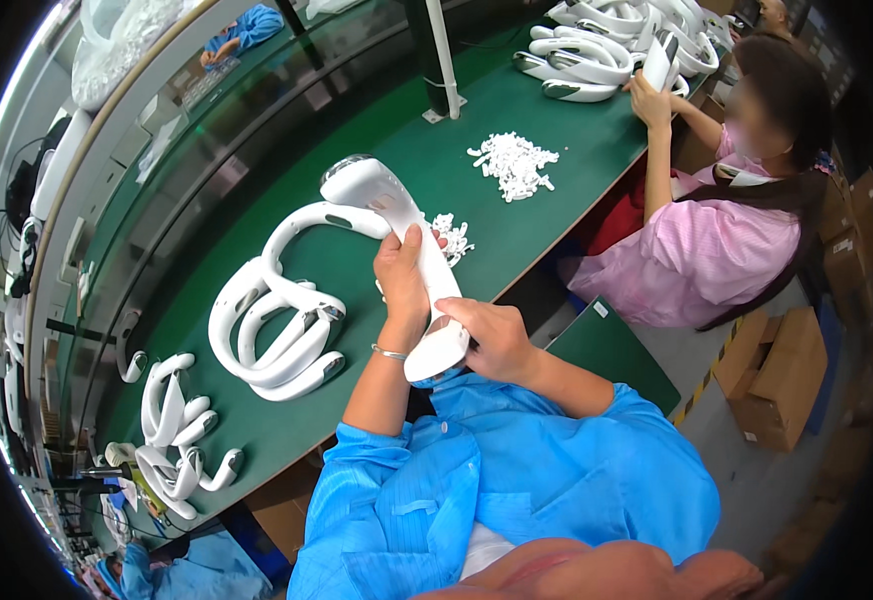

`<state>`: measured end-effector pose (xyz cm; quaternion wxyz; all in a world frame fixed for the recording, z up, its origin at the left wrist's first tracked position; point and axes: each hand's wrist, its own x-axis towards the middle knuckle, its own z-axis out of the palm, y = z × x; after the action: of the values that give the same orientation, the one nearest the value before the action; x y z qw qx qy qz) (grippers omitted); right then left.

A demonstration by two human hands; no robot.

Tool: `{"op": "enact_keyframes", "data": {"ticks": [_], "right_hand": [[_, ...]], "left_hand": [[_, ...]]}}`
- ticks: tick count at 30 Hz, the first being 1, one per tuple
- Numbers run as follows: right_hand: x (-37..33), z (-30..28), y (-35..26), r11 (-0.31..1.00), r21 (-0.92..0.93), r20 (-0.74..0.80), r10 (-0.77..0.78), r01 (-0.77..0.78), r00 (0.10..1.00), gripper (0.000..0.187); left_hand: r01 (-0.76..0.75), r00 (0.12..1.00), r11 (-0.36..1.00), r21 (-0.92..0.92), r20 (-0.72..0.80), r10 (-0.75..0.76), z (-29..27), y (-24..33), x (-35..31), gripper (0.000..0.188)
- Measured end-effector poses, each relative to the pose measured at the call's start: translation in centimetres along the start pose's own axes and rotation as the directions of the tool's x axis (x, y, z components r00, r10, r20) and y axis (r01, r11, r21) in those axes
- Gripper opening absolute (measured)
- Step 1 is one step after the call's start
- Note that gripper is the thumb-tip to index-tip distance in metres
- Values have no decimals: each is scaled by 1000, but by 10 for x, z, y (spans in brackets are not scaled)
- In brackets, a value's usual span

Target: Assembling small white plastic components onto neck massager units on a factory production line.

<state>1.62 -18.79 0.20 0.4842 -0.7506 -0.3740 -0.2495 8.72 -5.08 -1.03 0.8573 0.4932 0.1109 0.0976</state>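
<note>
A glossy white curved neckband-shaped device is raised in front of me at the table's edge. Around its middle wraps my left hand, thumb on top. My right hand is closed on its near end, with fingertips pressed against the surface by a greyish patch. Some of the right hand's fingers are hidden behind the device. Just left of my hands, several similar white neckbands lie stacked on the green table. Beyond my left hand is a small heap of tiny white parts, partly covered.
Farther along lies a larger pile of small white pieces. More neckbands rest at the left, and others are heaped far right near a co-worker in pink. A post stands on the table; cardboard boxes sit on the floor.
</note>
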Motion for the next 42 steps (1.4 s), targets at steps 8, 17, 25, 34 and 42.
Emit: {"op": "enact_keyframes", "data": {"ticks": [8,17,25,34,42], "right_hand": [[68,-50,73,968,-217,-272,68,-130,960,36],[181,-146,289,537,-723,-478,65,-434,876,40],[213,-181,412,131,-746,-619,225,-653,753,21],[210,-200,437,-62,-699,-668,413,-712,620,18],[208,-141,370,241,-805,-475,283,-541,833,26]], "left_hand": [[-267,964,814,516,139,228,-3,29,-8,38],[-316,908,367,875,167,383,-114,-5,-102,15],[-416,827,73,906,344,445,-109,-11,-99,19],[-365,872,188,912,264,412,-114,-16,-95,17],[-365,882,203,909,267,389,-118,-9,-97,19]]}}
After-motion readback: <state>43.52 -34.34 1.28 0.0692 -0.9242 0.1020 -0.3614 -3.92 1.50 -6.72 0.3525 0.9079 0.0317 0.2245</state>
